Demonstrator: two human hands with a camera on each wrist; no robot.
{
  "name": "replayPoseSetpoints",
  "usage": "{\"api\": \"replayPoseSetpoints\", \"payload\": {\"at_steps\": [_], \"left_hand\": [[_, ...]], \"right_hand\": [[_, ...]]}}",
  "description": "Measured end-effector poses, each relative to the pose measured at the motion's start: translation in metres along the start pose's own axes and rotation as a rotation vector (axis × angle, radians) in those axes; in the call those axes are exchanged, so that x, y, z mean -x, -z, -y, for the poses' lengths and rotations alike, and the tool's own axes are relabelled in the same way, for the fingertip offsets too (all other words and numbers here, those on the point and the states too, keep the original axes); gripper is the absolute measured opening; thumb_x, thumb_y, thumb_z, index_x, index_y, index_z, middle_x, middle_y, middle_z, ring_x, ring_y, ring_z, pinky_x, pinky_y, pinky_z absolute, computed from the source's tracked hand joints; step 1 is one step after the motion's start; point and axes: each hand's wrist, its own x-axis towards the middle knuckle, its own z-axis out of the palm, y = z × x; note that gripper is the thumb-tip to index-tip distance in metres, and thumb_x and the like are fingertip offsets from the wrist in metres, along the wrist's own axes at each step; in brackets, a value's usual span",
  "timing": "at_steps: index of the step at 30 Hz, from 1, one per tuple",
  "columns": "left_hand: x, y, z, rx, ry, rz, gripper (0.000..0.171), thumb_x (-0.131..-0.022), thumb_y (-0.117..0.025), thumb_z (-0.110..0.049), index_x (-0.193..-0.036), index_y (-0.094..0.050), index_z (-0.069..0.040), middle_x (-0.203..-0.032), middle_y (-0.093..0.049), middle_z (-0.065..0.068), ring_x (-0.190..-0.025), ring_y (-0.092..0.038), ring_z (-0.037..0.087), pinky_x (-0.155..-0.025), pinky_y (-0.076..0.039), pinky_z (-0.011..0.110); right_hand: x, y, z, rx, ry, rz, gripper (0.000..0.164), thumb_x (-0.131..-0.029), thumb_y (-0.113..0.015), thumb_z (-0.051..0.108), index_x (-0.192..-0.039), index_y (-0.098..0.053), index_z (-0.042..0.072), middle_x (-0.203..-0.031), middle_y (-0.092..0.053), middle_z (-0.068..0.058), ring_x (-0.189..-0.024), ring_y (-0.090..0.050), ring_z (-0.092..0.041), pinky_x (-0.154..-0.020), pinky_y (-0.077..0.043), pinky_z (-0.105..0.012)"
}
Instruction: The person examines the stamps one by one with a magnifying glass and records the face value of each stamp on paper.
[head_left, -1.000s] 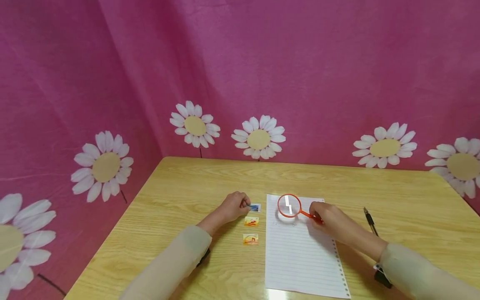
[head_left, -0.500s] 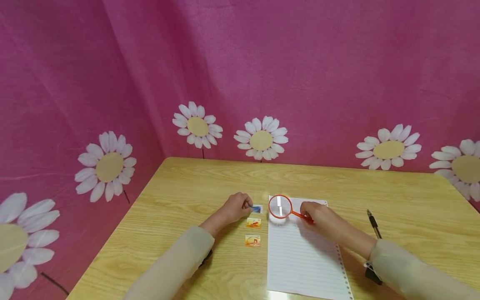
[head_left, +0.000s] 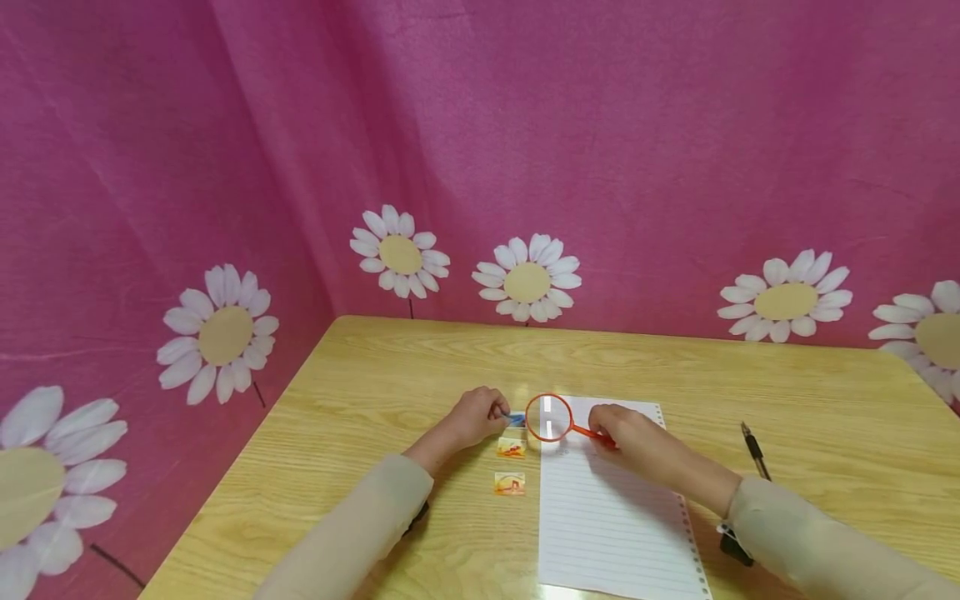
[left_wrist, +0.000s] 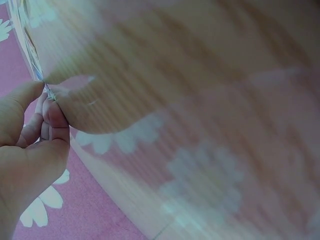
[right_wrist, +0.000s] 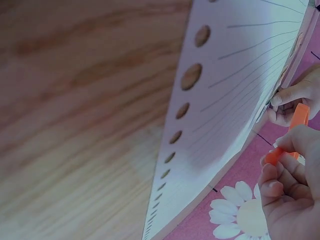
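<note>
My left hand (head_left: 478,414) pinches thin blue tweezers (head_left: 513,417) over a small blue picture stamp (head_left: 517,425). Their tips lie on or just above it; I cannot tell which. Two yellow-and-red stamps, a middle one (head_left: 511,449) and a nearer one (head_left: 509,484), lie in a column below. From the right, my right hand (head_left: 637,437) holds a red-orange magnifying glass (head_left: 581,430) by its handle, the lens over the paper's upper left edge and close beside the blue stamp. In the right wrist view, thumb and fingers grip the orange handle (right_wrist: 272,157).
A lined, hole-punched sheet of paper (head_left: 611,525) with faint writing near its top lies under the right hand. A black pen (head_left: 756,452) rests to its right on the wooden table (head_left: 420,350). A pink curtain (head_left: 637,150) with daisies hangs behind the table.
The magnifying glass has moved left with my right hand, from over the paper towards the blue stamp. My left hand stays by that stamp; the whole head view has shifted slightly.
</note>
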Motion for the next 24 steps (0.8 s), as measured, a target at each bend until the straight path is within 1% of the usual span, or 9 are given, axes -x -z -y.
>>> {"api": "replayPoseSetpoints", "payload": {"at_steps": [5,12,18,24], "left_hand": [[0.000,0.000,-0.001,-0.018,-0.025,-0.014,0.007,-0.090,-0.066,-0.002,-0.094,-0.063,0.002,-0.084,-0.055,0.007,-0.078,-0.045,0.012,-0.071,-0.041,0.020],[0.001,0.002,-0.002,-0.011,-0.002,-0.002,0.006,-0.091,-0.065,-0.003,-0.095,-0.063,0.002,-0.086,-0.056,0.009,-0.078,-0.045,0.012,-0.071,-0.041,0.020],[0.001,0.002,0.000,-0.031,-0.027,-0.006,0.007,-0.090,-0.066,-0.003,-0.094,-0.063,0.001,-0.087,-0.057,0.010,-0.078,-0.048,0.012,-0.071,-0.041,0.019],[0.000,0.000,0.003,-0.030,-0.023,0.001,0.006,-0.091,-0.065,-0.005,-0.095,-0.064,0.000,-0.087,-0.057,0.009,-0.078,-0.048,0.012,-0.071,-0.041,0.020]], "right_hand": [[-0.003,-0.002,0.001,0.010,0.034,-0.014,0.033,-0.069,-0.074,-0.012,-0.077,-0.052,0.010,-0.066,-0.047,0.007,-0.066,-0.040,-0.002,-0.057,-0.039,-0.018],[-0.008,-0.005,0.003,0.007,0.045,-0.017,0.031,-0.068,-0.074,-0.012,-0.078,-0.052,0.009,-0.068,-0.049,0.007,-0.066,-0.042,-0.002,-0.057,-0.041,-0.018],[-0.010,-0.008,0.004,0.004,0.052,-0.002,0.030,-0.070,-0.074,-0.011,-0.079,-0.053,0.008,-0.070,-0.052,0.005,-0.067,-0.045,-0.004,-0.058,-0.044,-0.019],[-0.012,-0.012,0.004,0.015,0.075,-0.008,0.029,-0.070,-0.074,-0.010,-0.079,-0.053,0.008,-0.070,-0.052,0.004,-0.066,-0.046,-0.005,-0.058,-0.044,-0.020]]}}
